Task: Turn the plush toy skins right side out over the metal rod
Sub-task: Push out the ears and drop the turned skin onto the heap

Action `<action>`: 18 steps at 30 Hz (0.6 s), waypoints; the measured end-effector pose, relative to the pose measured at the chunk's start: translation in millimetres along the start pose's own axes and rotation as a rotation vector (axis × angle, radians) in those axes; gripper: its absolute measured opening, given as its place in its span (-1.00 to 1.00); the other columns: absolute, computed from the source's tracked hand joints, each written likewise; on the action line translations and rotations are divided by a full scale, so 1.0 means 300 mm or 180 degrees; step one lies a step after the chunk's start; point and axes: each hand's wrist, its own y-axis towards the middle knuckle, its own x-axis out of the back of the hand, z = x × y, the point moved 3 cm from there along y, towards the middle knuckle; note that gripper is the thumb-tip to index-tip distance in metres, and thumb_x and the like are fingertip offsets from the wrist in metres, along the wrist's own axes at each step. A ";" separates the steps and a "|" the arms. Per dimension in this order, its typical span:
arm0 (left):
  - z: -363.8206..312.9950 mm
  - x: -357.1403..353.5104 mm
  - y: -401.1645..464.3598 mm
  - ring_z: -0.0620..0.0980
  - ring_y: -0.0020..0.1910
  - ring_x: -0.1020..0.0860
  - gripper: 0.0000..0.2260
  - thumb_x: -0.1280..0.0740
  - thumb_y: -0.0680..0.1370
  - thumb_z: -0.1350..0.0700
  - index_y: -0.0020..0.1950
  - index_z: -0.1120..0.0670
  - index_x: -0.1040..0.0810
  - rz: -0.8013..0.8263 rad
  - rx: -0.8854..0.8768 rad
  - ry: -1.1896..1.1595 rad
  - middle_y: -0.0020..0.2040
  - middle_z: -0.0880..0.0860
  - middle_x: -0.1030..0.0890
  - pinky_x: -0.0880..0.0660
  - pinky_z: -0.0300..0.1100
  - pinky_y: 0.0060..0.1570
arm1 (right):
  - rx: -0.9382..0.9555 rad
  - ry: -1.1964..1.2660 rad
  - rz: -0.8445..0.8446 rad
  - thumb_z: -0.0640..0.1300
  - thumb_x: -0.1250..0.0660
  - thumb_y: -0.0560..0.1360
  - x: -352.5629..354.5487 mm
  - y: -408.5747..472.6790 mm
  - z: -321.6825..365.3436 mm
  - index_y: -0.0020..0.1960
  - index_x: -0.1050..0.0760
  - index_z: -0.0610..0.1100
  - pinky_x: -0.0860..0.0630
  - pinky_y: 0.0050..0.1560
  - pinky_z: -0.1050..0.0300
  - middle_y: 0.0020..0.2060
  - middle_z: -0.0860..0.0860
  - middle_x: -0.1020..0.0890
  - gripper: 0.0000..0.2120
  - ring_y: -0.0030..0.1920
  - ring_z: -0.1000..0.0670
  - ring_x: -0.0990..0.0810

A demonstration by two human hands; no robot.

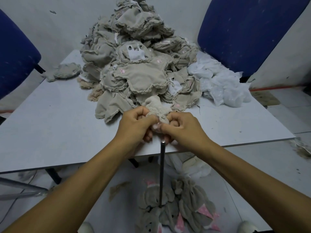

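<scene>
A bunched beige plush skin (155, 107) is held between both hands just above the table's near edge. My left hand (134, 123) grips its left side with curled fingers, and my right hand (183, 126) pinches its right side. The upright metal rod (162, 172) rises from the floor, its tip just below my hands and not touching the skin. A large pile of inside-out beige skins (134, 64) covers the back of the table. Several fluffy turned skins (181, 209) with pink ears lie on the floor around the rod's base.
The grey table (50, 123) stands in front of me. Blue chairs stand at the left (15, 52) and back right (244, 31). Crumpled white plastic bags (222, 84) lie on the table's right side. A lone skin (67, 71) lies at the left.
</scene>
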 end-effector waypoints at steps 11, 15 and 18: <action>0.011 -0.009 0.022 0.03 -0.38 -0.57 -0.82 -0.36 0.52 0.28 -0.24 0.07 -0.54 0.0414 0.0296 -0.0136 -0.36 0.08 -0.58 -0.55 -0.19 -0.39 | -0.0002 -0.0350 -0.0221 -0.16 -0.41 0.45 0.024 0.016 -0.005 -0.26 -0.48 -0.09 -0.57 -0.10 0.13 -0.45 0.09 -0.67 -0.85 -0.27 0.12 -0.70; 0.002 0.005 -0.009 0.10 -0.28 -0.65 -0.87 -0.41 0.43 0.33 -0.16 0.15 -0.50 0.0696 0.0211 -0.0323 -0.28 0.18 -0.56 -0.61 -0.11 -0.28 | 0.0119 -0.0352 -0.0450 -0.19 -0.40 0.45 0.021 0.011 -0.010 -0.31 -0.47 -0.07 -0.48 -0.32 0.34 -0.50 0.12 -0.64 -0.81 -0.36 0.18 -0.67; 0.012 -0.006 -0.039 0.12 -0.26 -0.66 -0.80 -0.44 0.49 0.33 -0.15 0.11 -0.46 0.0573 -0.0252 0.0471 -0.28 0.23 -0.57 -0.58 -0.07 -0.23 | 0.0097 -0.0296 -0.0628 -0.25 -0.40 0.42 0.028 0.013 -0.015 -0.34 -0.45 -0.09 -0.46 -0.39 0.33 -0.54 0.08 -0.62 -0.79 -0.42 0.14 -0.66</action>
